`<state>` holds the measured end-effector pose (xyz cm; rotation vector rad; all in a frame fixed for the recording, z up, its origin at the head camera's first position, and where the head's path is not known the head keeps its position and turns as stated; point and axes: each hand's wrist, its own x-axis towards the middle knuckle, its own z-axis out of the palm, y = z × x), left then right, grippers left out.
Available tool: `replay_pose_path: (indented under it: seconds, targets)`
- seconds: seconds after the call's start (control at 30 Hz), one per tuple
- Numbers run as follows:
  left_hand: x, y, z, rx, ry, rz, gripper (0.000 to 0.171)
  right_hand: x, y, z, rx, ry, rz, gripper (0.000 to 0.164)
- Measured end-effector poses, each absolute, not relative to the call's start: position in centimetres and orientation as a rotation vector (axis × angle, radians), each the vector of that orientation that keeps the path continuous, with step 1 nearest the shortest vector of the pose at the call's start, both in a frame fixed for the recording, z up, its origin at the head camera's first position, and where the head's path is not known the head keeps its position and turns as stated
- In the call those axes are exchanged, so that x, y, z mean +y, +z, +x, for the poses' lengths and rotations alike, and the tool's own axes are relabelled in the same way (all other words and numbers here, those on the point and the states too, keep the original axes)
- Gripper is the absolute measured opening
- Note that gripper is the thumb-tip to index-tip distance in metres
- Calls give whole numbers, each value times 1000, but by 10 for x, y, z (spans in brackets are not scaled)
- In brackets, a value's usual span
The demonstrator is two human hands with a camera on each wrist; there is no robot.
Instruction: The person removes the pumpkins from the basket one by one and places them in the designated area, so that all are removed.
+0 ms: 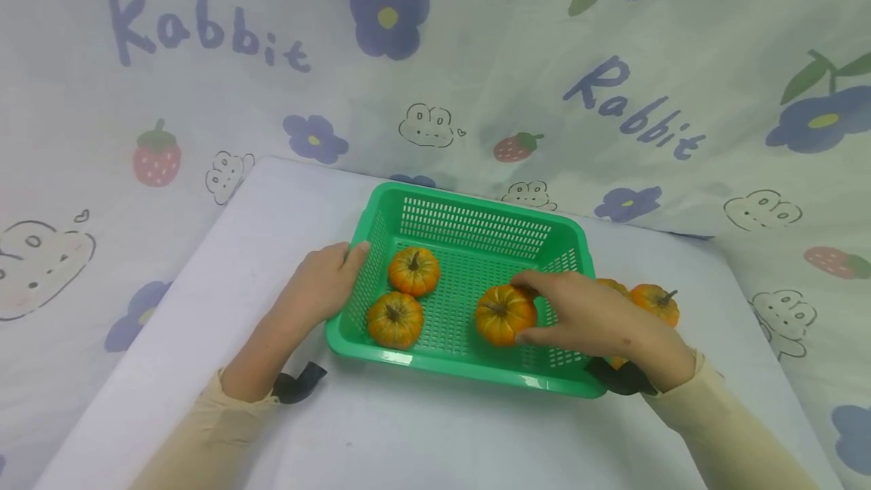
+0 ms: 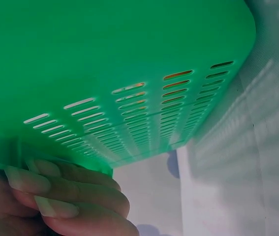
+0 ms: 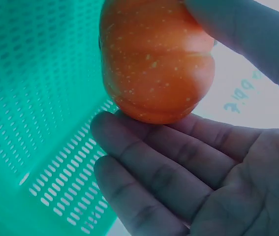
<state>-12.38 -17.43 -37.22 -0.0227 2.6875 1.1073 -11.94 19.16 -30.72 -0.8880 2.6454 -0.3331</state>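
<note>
A green plastic basket (image 1: 469, 374) with slotted walls stands on the white table. My left hand (image 1: 318, 284) grips its left rim; in the left wrist view the curled fingers (image 2: 82, 209) lie under the rim against the outer wall. With thumb and fingers, my right hand (image 1: 587, 314) holds a small orange pumpkin (image 1: 505, 315) over the right part of the basket. The right wrist view shows that pumpkin (image 3: 156, 64) between the thumb and the fingertips, its base turned to the camera. Two more pumpkins, one behind (image 1: 414, 272) and one in front (image 1: 395, 320), sit inside at the left.
Outside the basket's right wall lies another pumpkin (image 1: 655, 302), with more orange parts partly hidden by my right hand and wrist. A patterned cloth (image 1: 469, 82) with flowers, rabbits and lettering hangs behind the table (image 1: 435, 437), close to the basket's back rim.
</note>
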Motion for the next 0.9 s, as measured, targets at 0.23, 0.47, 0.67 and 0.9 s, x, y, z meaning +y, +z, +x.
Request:
replay_pose_path:
  seconds: [0.23,0.47,0.67,0.9]
  targets:
    - [-174,-374,-125,2684,1106,-17,56,209,-302,-108,2716,-345,-871,82]
    - [-175,-373,-124,2706,1094,-6,56,226,-295,-97,2766,-374,-827,75]
    - [-175,-374,-125,2702,1089,-10,57,244,-293,-88,2790,-460,-818,72]
    - [-174,-373,-124,2708,1083,-14,57,261,-296,-80,2821,-601,-893,69]
